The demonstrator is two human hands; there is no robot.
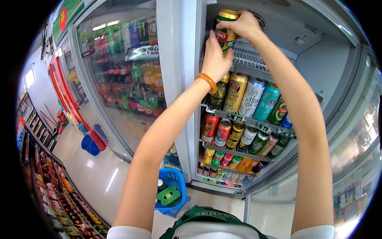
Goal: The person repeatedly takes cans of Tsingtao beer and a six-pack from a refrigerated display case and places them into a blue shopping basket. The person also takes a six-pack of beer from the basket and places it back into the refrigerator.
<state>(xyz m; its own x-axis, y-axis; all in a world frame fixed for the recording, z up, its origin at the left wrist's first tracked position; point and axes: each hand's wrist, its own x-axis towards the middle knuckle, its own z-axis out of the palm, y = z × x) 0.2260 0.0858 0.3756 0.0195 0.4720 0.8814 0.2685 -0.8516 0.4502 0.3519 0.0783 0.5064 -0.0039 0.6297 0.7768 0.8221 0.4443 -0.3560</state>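
A blue basket point(183, 188) sits below the fingers. The left hand point(216, 59) clamps a green-and-gold can point(225, 37) low, the right hand point(246, 26) high, above shelved cans point(236, 93). Positioning it seems the step; next calls for steady support.

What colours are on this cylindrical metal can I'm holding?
The can is green and gold with a red patch, best seen in the head view.

Both arms point(159, 127) raised; right fingers point(229, 25) above left fingers point(213, 39).

There are two hands point(216, 59), one held can point(225, 36), one bracelet point(209, 79)
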